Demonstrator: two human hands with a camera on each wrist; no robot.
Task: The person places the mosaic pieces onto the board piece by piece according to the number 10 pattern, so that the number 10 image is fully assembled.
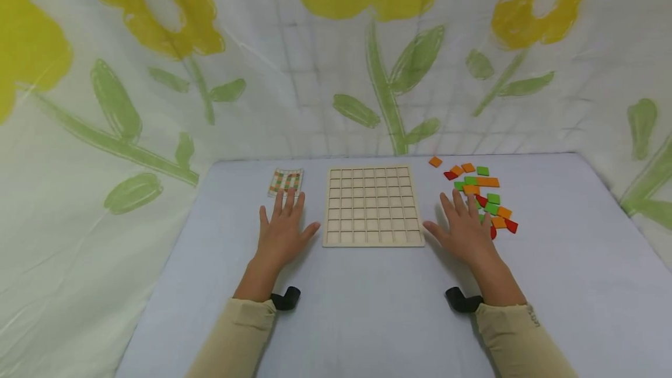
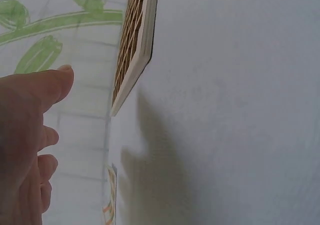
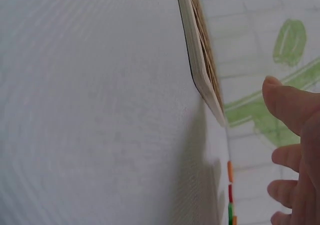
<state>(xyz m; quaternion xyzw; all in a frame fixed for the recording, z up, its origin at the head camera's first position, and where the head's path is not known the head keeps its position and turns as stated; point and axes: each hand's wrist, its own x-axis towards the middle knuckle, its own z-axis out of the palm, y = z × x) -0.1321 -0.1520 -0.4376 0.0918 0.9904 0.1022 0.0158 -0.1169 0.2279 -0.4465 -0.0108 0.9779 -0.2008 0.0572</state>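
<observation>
A pale wooden grid board (image 1: 374,207) with square recesses lies flat in the middle of the table. My left hand (image 1: 283,233) hovers beside its left edge, fingers spread and holding nothing. My right hand (image 1: 464,233) is held over the table by its right edge, likewise spread and bare. Beyond the left fingertips lies a small card (image 1: 286,181) with a colored checkered pattern, its lower edge partly covered by the fingers. Orange, green and red flat pieces (image 1: 487,182) are scattered around and past the right fingers, some hidden behind them. Both wrist views show the thumb above the board's corner.
The table (image 1: 367,308) has a white cover. Behind it hangs a pale cloth (image 1: 252,127) printed with yellow flowers and green stems. Black wrist mounts (image 1: 287,298) stick out inward from both sleeves.
</observation>
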